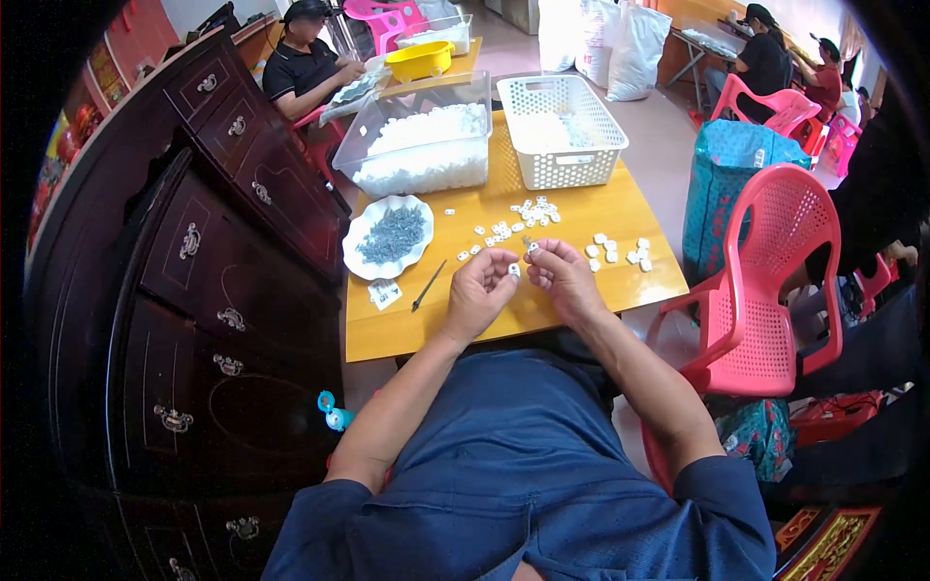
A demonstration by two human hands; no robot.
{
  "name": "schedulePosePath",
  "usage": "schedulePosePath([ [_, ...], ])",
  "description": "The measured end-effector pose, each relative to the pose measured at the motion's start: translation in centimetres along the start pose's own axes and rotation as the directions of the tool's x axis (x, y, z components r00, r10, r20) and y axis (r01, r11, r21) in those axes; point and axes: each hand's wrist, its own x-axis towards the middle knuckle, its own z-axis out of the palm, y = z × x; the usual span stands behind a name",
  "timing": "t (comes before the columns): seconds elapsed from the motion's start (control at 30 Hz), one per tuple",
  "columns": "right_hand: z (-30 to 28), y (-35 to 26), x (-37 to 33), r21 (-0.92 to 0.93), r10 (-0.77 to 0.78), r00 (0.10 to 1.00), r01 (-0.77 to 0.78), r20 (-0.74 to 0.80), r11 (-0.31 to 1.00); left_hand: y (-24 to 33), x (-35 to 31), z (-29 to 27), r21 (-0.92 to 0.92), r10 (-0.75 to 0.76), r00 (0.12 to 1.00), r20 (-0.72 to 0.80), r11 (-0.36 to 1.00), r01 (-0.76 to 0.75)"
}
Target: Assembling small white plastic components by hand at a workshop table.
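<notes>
Above the near edge of the yellow table, my left hand pinches a small white plastic piece with a dark hole in it. Close by on its right, my right hand is closed on another small white piece; a thin greyish bit sticks up by its fingertips, too small to name. The two pieces are apart. Just beyond my hands lie several loose white pieces, with a further group to the right. A thin dark rod-like tool rests left of my left hand.
A white scalloped plate of small grey metal parts sits at the left. Behind stand a clear bin full of white pieces and a white perforated basket. A dark cabinet flanks the left, a pink chair the right. Other people sit farther off.
</notes>
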Motion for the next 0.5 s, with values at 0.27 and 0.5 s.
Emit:
schedulePosePath([
  [0.27, -0.33, 0.32, 0.05, -0.175, -0.090, 0.992, 0.105, 0.089, 0.979, 0.02, 0.41, -0.98, 0.114, 0.096, 0.990, -0.099, 0.990, -0.084],
  [0.5, -0.41, 0.72, 0.07, -0.244, -0.128, 0.978, 0.166, 0.163, 0.956, 0.12, 0.36, -0.97, 0.130, 0.093, 0.992, -0.084, 0.988, -0.081],
])
